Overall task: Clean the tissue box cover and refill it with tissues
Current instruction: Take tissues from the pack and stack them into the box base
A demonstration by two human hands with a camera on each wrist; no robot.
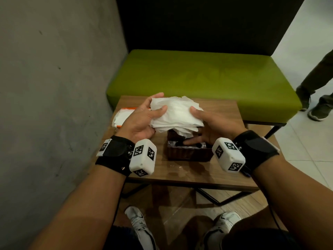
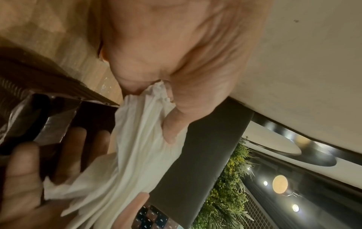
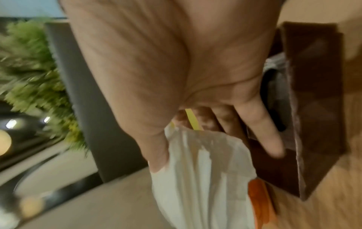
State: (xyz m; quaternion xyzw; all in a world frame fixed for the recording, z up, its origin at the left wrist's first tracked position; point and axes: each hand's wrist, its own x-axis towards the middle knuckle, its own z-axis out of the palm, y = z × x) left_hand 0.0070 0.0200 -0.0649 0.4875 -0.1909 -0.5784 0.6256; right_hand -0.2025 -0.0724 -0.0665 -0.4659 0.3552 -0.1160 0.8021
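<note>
Tissues (image 1: 175, 114) | pinched between left hand (image 1: 144, 120), right hand (image 1: 212, 123) | above cover (image 1: 187, 150)

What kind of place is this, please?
Probably a cafe or lounge seating corner: a green bench with a tall dark back, a small wooden table, and a plant wall with spot lights.

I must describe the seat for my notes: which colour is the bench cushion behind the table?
Olive green, plain, no pattern: the bench cushion shows best in the head view.
</note>
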